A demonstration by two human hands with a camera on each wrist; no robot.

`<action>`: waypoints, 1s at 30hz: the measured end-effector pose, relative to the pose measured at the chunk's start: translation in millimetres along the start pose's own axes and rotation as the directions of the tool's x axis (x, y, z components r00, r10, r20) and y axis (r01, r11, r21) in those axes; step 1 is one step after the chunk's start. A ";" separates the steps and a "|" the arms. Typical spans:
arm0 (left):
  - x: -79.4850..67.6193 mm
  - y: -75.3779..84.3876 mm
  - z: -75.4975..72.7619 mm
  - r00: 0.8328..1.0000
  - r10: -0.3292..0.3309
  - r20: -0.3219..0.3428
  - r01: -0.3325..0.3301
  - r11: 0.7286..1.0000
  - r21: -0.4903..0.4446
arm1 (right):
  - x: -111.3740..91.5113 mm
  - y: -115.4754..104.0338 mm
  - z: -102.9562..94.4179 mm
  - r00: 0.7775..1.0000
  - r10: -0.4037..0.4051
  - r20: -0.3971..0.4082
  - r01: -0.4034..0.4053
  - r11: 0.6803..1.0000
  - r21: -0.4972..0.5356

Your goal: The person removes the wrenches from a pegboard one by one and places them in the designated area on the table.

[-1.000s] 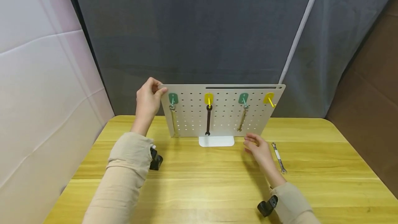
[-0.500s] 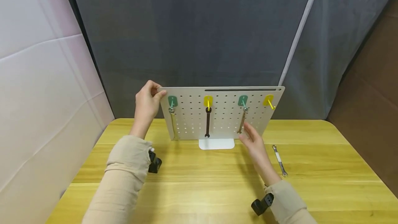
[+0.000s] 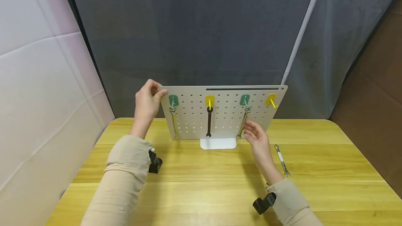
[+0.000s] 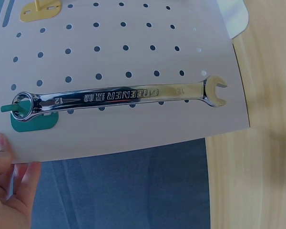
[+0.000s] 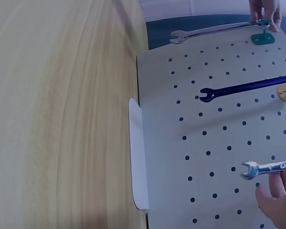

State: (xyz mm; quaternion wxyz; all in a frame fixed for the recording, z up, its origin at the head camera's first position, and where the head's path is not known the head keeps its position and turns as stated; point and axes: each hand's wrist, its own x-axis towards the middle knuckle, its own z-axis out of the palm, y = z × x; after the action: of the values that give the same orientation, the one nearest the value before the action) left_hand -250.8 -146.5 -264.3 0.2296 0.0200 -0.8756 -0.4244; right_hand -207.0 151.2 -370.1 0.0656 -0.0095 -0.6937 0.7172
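An upright white pegboard [image 3: 191, 114] carries several hooks, three with a combination wrench hung by its ring end. My left hand [image 3: 147, 102] pinches the board's top left corner, beside the chrome wrench [image 4: 119, 98] on the green hook [image 4: 35, 121]. A dark wrench [image 3: 209, 123] hangs from the yellow hook [image 3: 209, 100]. On the second green hook [image 3: 245, 99], the silver wrench [image 5: 262, 168] slants with its open end down and left. My right hand [image 3: 257, 138] holds this wrench by its shank; the right wrist view cuts off the hand's far side.
A fourth hook, yellow [image 3: 271, 100], at the board's right holds nothing. Another combination wrench [image 3: 282, 160] with a white band lies on the wooden table [image 3: 201, 191], right of my right hand. The board's white foot [image 3: 218, 144] juts forward. A grey curtain [image 3: 201, 30] hangs behind.
My right hand has moved up from the table side to the silver wrench and taken hold of it. The wrench's lower end has swung slightly left. My left hand stays on the corner.
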 end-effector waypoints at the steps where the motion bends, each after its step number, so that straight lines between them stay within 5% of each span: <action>1: 0.0 -0.1 -0.3 1.000 0.002 -0.001 -0.002 1.000 0.000 | -0.1 -0.4 -0.1 1.000 0.001 -0.001 -0.001 1.000 0.001; 30: -0.5 1.9 -1.2 1.000 0.007 0.003 -0.008 1.000 0.010 | -17.1 -32.5 -18.9 0.990 0.110 0.093 -0.102 0.991 -0.085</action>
State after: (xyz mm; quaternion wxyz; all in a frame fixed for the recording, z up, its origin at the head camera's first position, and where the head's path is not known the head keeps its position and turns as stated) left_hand -249.5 -146.0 -262.4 0.2297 0.0171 -0.8782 -0.4193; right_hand -185.4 169.2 -339.7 -0.0071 -0.0139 -0.7228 0.6909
